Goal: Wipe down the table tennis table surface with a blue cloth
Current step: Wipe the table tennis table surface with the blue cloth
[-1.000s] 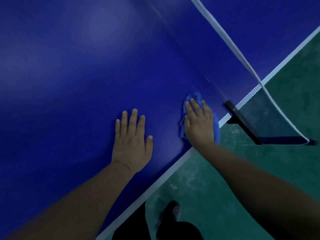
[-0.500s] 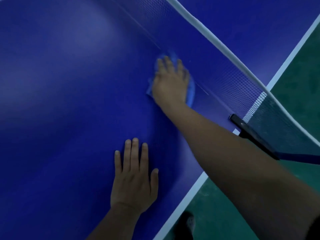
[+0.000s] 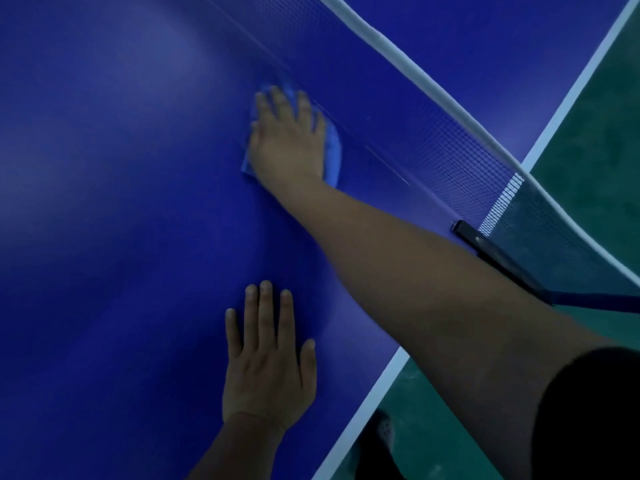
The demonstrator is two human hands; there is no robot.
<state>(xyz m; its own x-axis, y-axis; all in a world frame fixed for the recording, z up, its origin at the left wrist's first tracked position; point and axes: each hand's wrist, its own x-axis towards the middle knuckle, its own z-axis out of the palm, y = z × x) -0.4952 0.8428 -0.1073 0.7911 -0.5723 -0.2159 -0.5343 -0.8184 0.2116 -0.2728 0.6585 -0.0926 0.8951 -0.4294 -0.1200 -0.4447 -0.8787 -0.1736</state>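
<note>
Now right hand (image 3: 287,140) flat atop blue cloth (image 3: 332,147) beside net (image 3: 450,140), left hand (image 3: 268,368) open on table (image 3: 104,237)

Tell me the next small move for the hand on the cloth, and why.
Probably slide the right hand and the blue cloth it presses flat further along the foot of the net, away from the table's white edge. The cloth sits right beside the net, unwiped surface lies ahead, and the left hand rests flat as a brace.
</note>
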